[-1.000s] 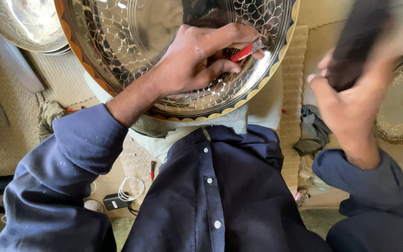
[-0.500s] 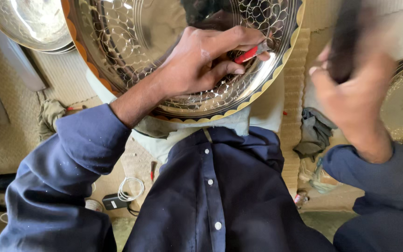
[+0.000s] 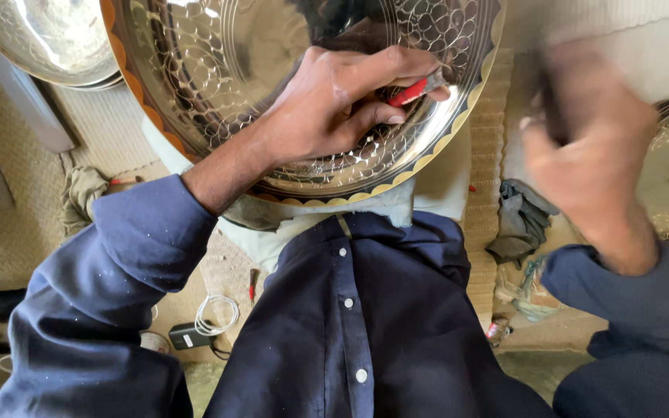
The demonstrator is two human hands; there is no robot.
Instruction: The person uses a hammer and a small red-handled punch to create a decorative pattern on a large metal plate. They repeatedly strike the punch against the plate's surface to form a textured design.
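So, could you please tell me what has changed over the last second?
The right hand, blurred with a dark tool, swung down and in toward the engraved metal tray. The left hand stayed pressed on the tray, gripping the red-handled tool.

Motion blurs the right hand at right, leaving its dark tool unreadable, while the frame's top edge crops the engraved tray, the left hand covers most of a red-handled tool.
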